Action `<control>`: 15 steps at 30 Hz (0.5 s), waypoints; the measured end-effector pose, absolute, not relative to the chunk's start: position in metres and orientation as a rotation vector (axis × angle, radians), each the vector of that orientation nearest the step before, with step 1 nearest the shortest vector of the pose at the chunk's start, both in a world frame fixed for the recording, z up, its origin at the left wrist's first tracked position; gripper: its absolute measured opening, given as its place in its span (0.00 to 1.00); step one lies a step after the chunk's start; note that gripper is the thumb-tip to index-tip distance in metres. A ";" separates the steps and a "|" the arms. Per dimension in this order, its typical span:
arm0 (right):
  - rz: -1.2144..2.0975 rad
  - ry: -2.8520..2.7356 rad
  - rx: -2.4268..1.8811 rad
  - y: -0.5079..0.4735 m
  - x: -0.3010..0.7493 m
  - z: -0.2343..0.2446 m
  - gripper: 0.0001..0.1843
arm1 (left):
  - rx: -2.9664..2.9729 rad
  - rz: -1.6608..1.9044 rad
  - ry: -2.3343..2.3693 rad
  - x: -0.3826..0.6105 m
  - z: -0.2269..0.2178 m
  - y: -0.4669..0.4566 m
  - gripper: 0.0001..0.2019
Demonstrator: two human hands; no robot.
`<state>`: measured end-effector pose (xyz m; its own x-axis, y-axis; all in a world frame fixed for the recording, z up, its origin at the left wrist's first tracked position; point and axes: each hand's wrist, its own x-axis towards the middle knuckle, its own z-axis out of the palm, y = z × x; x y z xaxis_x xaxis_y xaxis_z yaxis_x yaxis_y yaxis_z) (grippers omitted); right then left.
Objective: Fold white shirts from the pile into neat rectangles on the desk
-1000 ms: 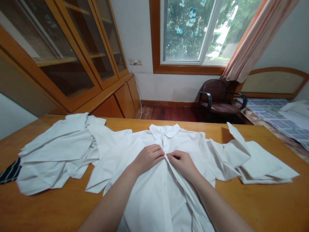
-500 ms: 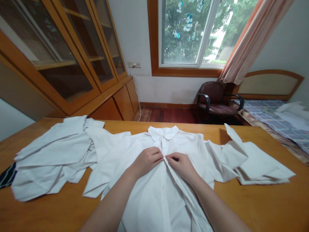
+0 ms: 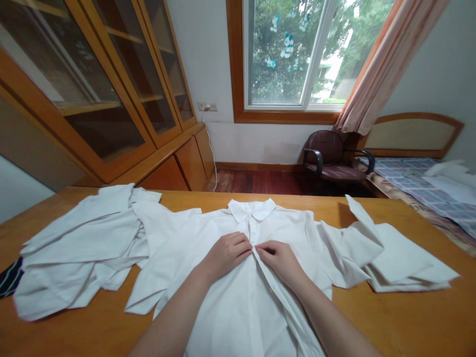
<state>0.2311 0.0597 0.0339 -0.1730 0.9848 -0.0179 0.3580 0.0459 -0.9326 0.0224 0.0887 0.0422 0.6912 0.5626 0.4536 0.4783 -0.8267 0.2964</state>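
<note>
A white collared shirt point(image 3: 238, 297) lies spread front-up on a wooden table point(image 3: 409, 317), collar pointing away from me. My left hand point(image 3: 227, 253) and my right hand point(image 3: 279, 259) meet at the shirt's front opening just below the collar. Each hand pinches one edge of the placket, fingertips almost touching. Whatever small part lies between the fingertips is hidden by the fingers.
A heap of white garments point(image 3: 82, 243) lies on the table to the left, with a dark striped cloth point(image 3: 9, 277) at its edge. Folded white cloth point(image 3: 405, 263) sits to the right. Beyond the table are a glass-fronted cabinet point(image 3: 92, 94), an armchair point(image 3: 334, 158) and a bed point(image 3: 427, 183).
Both hands stay pinched at the placket. Only the view has shifted slightly, so the table and shirt sit a little lower in the picture.
</note>
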 end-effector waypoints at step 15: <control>1.117 -1.620 -1.364 0.060 0.231 0.032 0.12 | 2.727 0.814 0.848 0.022 0.041 0.088 0.10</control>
